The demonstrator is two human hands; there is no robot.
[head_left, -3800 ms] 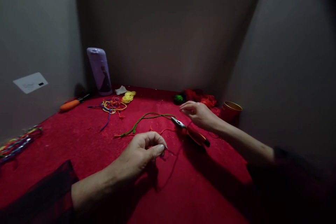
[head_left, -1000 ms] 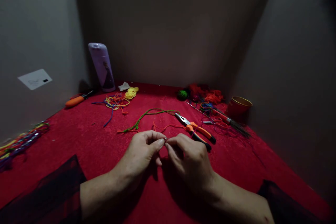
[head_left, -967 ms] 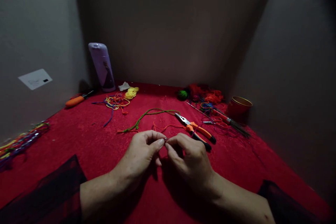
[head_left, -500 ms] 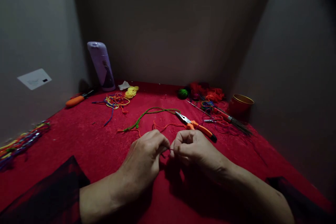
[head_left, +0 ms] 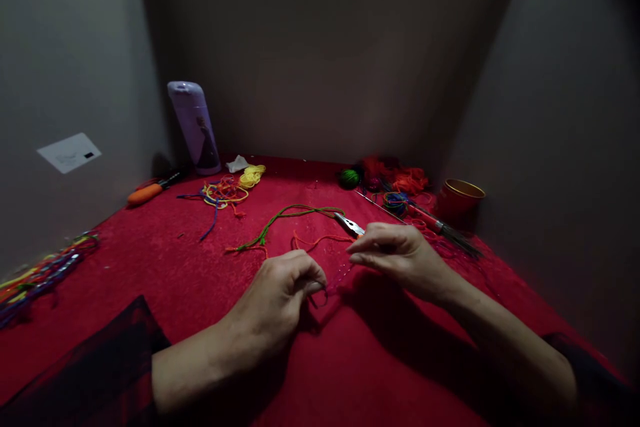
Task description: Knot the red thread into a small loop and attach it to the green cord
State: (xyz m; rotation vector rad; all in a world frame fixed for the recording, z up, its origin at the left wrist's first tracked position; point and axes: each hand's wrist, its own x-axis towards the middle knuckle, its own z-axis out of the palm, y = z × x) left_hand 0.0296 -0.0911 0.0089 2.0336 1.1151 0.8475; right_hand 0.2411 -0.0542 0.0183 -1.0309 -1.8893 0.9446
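Note:
My left hand (head_left: 280, 297) is closed in a pinch low over the red cloth, and a small dark loop of thread (head_left: 325, 297) sticks out past its fingertips. From there a thin magenta strand, blurred, runs up to my right hand (head_left: 407, 260), whose thumb and forefinger are pinched together on its far end. Just behind the right fingers lie long-nose pliers (head_left: 349, 223), their orange handles mostly covered by that hand. A green cord (head_left: 275, 218) curves across the cloth beyond both hands. Closer in, an orange-red thread (head_left: 325, 238) reaches toward the pliers.
At the back left stand a lilac bottle (head_left: 196, 130) and an orange-handled tool (head_left: 145, 194), near tangled threads (head_left: 225, 193) and yellow yarn (head_left: 253, 176). Colourful braided cords (head_left: 43, 277) lie far left. On the right are yarn balls (head_left: 349, 178), a brush (head_left: 445, 230) and a red cup (head_left: 459, 203).
My right hand has moved up and to the right, away from the left, drawing the strand out between them. It now covers the pliers' handles. My left hand stays nearly in place.

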